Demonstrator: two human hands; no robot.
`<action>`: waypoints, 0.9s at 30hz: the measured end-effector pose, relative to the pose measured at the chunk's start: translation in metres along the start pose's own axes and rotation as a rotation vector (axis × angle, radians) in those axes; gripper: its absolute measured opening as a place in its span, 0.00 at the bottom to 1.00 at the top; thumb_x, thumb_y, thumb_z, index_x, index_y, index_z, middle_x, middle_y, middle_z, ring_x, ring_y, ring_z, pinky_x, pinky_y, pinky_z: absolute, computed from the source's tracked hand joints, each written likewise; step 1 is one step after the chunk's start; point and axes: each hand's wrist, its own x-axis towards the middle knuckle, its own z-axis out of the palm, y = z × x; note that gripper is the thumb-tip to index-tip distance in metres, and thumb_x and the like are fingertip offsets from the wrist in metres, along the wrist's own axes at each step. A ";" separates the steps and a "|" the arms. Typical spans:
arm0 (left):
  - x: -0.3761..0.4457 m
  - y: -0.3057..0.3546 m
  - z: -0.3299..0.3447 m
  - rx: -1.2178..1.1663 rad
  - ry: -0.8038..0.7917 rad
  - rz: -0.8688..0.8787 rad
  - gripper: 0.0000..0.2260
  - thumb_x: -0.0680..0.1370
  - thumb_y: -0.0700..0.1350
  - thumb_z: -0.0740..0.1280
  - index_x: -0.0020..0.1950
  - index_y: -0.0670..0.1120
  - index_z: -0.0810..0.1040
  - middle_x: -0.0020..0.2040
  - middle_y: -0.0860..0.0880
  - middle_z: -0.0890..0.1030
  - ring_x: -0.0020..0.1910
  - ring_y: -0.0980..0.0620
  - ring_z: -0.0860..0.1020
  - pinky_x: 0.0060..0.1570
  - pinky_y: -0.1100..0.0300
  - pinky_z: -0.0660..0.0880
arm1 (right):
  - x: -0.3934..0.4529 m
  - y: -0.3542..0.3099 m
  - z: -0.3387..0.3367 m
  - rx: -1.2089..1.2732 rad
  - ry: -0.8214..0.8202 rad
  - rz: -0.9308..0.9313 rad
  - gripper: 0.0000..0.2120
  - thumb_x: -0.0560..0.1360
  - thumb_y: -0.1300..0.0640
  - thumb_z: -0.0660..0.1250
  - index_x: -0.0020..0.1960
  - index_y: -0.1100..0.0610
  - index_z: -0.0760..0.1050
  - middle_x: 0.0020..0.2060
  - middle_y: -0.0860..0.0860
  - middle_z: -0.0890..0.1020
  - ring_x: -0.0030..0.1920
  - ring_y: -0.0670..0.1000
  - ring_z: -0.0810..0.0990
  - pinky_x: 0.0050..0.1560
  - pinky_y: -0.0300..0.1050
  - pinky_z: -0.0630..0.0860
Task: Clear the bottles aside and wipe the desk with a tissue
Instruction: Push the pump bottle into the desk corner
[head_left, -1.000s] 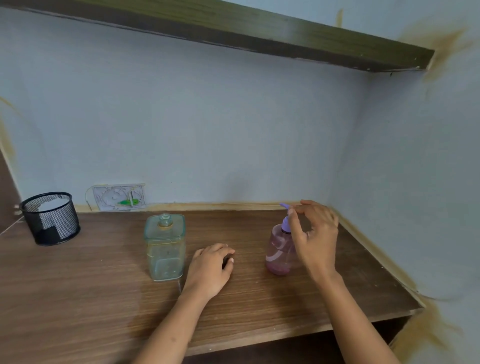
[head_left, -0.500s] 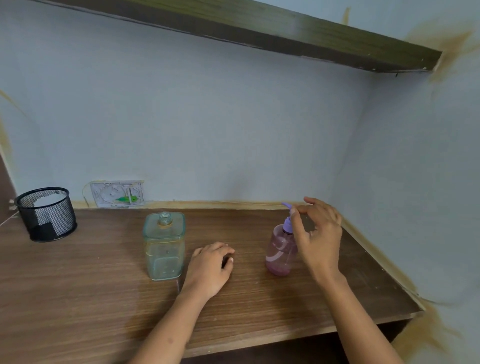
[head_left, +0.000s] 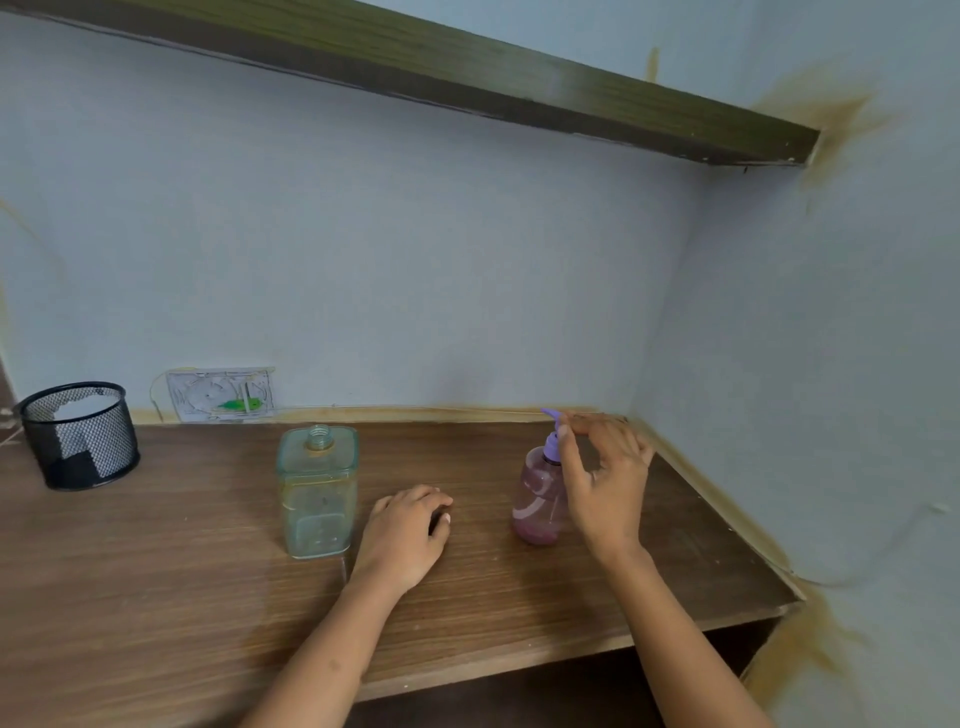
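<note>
The clearing step is judged underway: the pink pump bottle (head_left: 537, 499), upright right of centre on the desk (head_left: 182, 571), is pinched at its pump by the right hand (head_left: 605, 488), the left hand (head_left: 405, 535) rests loosely curled and empty beside the uncapped square bottle (head_left: 318, 499), and a steady lift aside is called for next.

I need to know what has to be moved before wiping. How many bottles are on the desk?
2. A clear square bottle stands left of the left hand; a pink pump bottle stands further right, by the right hand. No others show.
</note>
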 end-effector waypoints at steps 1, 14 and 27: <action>0.000 0.000 0.000 0.002 -0.002 -0.001 0.15 0.81 0.51 0.57 0.67 0.55 0.73 0.69 0.58 0.72 0.68 0.57 0.68 0.69 0.58 0.60 | -0.001 -0.001 0.001 0.006 0.006 0.007 0.10 0.76 0.49 0.61 0.45 0.50 0.81 0.44 0.42 0.83 0.49 0.40 0.76 0.59 0.50 0.65; 0.001 0.000 0.001 0.032 0.006 0.022 0.15 0.82 0.51 0.56 0.68 0.55 0.72 0.68 0.58 0.72 0.68 0.58 0.68 0.69 0.58 0.60 | -0.002 -0.003 -0.004 0.175 -0.045 0.117 0.09 0.78 0.54 0.66 0.55 0.45 0.80 0.50 0.37 0.82 0.56 0.41 0.78 0.62 0.56 0.73; -0.002 0.003 0.000 0.035 0.066 0.070 0.15 0.82 0.49 0.57 0.67 0.55 0.72 0.66 0.60 0.73 0.66 0.60 0.69 0.67 0.61 0.60 | -0.038 -0.003 -0.009 0.451 -0.090 0.489 0.19 0.77 0.48 0.65 0.67 0.45 0.72 0.64 0.45 0.76 0.62 0.40 0.75 0.61 0.39 0.73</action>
